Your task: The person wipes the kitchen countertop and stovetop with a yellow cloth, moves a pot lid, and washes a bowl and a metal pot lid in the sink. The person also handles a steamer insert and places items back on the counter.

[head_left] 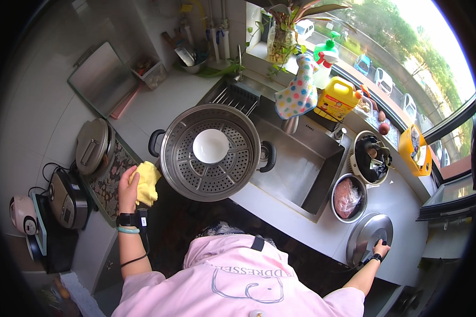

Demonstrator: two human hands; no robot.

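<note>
My left hand (128, 189) holds a crumpled yellow cloth (146, 184), close to the left handle of a large steel steamer pot (210, 190). Inside the pot, a small white bowl (210, 146) rests on the perforated steamer tray (207, 174). The pot stands at the sink's left, its right handle over the basin. Far to the right, my right hand (381, 248) grips the knob of a round steel pot lid (365, 233), which lies on the counter or just above it; which of the two I cannot tell.
The steel sink (285, 158) lies right of the pot. Beyond it stand a metal bowl with wrapped meat (346, 198) and a basket with a black liner (371, 156). A polka-dot towel (297, 93) covers the faucet. A yellow jug (337, 99) stands behind. Left are a rice cooker (69, 198) and lids (93, 146).
</note>
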